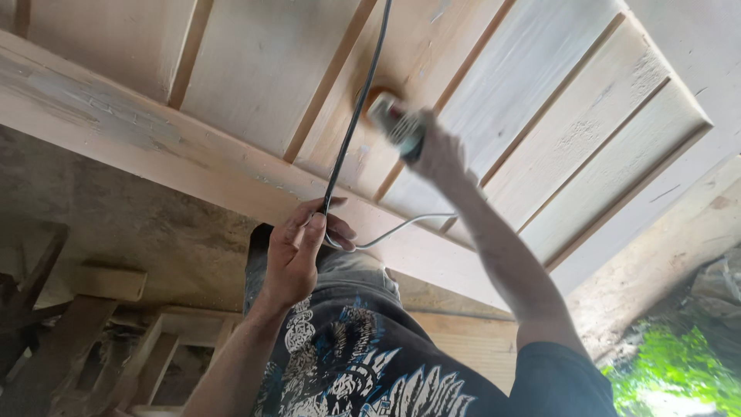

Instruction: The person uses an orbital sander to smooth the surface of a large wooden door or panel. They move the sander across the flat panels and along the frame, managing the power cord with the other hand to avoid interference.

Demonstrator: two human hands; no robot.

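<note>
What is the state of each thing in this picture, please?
Power sander: blurred, pressed on the wooden panel door, held by the right hand.
Black cable: pinched in the left hand, running up out of view.
White cable: hanging slack in a curve.
Wooden panel door: lying flat, unpainted, dusty.

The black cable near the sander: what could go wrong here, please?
1. The black cable runs close past the spinning sander; if the left hand lets it slacken, the disc could catch and cut it.
2. The right hand alone holds the sander at arm's length, so it might slip and gouge the wooden panel.
3. Dust could fall toward the person's face, since the work appears to be overhead.
</note>
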